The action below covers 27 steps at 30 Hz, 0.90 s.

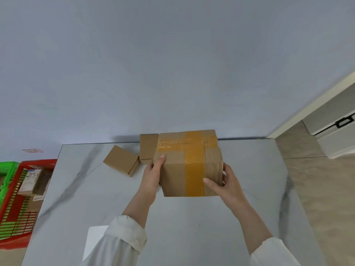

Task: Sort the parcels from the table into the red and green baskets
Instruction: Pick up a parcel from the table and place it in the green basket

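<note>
So the big taped parcel sits mid-frame over the bench, held from both sides. The left hand is clamped on its left side with the thumb up on the top edge, and the right hand has its fingers wrapped round the right side, thumb on the front. I can't tell if it's lifted or still resting. Two small plain boxes are crowded at its upper left: one lies angled on the bench, the other is right against the big one's back corner. That makes three parcels up here. There are two baskets at the left edge, the red basket beside the bench and the green basket beyond it. The red one holds a labelled parcel and a brown one.
</note>
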Each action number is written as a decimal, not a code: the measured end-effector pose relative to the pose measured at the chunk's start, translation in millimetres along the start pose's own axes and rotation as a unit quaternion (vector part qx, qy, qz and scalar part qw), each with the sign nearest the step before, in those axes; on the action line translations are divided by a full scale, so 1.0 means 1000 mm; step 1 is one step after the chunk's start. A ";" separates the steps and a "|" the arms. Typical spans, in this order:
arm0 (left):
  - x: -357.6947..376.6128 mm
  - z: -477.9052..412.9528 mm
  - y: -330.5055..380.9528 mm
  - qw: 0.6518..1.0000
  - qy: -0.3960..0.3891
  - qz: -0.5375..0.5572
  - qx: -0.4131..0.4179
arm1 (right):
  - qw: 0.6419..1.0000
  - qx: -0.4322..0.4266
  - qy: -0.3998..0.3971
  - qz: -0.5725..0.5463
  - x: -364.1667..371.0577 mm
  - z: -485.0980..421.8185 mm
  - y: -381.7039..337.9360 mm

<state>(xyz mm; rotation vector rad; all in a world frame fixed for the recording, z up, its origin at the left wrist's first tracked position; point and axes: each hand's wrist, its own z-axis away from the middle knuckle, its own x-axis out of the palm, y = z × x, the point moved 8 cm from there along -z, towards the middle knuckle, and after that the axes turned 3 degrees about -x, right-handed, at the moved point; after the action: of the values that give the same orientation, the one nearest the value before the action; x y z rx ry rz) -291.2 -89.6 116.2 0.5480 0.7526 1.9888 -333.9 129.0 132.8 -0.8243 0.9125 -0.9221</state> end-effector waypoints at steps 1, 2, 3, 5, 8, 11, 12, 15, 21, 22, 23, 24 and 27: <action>-0.002 0.010 0.001 1.000 -0.005 0.006 0.008 | 1.000 0.003 0.004 -0.018 -0.001 0.011 -0.007; -0.004 0.019 0.001 1.000 -0.009 0.012 0.016 | 0.999 0.002 0.012 -0.032 -0.003 0.021 -0.016; -0.006 0.029 0.003 0.999 -0.013 0.014 0.028 | 0.999 0.001 0.021 -0.045 -0.005 0.031 -0.024; -0.009 0.050 0.007 0.998 -0.023 0.008 0.052 | 0.997 -0.001 0.038 -0.064 -0.010 0.048 -0.034; -0.008 0.082 0.009 0.995 -0.049 -0.014 0.086 | 0.995 -0.003 0.040 -0.092 -0.017 0.068 -0.038; -0.004 0.109 0.004 0.992 -0.044 -0.024 0.118 | 0.996 -0.011 -0.004 -0.093 -0.025 0.086 -0.034; -0.004 0.116 0.001 0.991 -0.028 -0.029 0.125 | 0.996 -0.020 -0.017 -0.087 -0.029 0.092 -0.032; 0.004 0.143 -0.008 0.986 0.022 -0.060 0.153 | 0.996 -0.048 -0.050 -0.058 -0.042 0.115 -0.022; 0.023 0.195 -0.031 0.973 0.005 -0.074 0.220 | 0.993 -0.041 -0.080 -0.070 -0.066 0.154 -0.016; 0.025 0.202 -0.034 0.969 -0.010 -0.076 0.234 | 0.994 -0.037 -0.075 -0.065 -0.069 0.157 -0.017; 0.027 0.208 -0.036 0.966 -0.025 -0.073 0.247 | 0.996 -0.039 -0.059 -0.058 -0.072 0.160 -0.018; 0.027 0.214 -0.037 0.964 -0.035 -0.067 0.256 | 0.997 -0.044 -0.038 -0.054 -0.076 0.163 -0.019; 0.024 0.227 -0.038 0.961 -0.047 -0.045 0.270 | 0.996 -0.066 -0.006 -0.052 -0.080 0.172 -0.023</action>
<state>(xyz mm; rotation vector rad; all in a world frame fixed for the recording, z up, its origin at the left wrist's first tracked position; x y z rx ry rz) -135.4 11.9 253.4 0.9010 1.2478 1.6508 -209.9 226.4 240.9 -0.9977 0.9350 -0.9541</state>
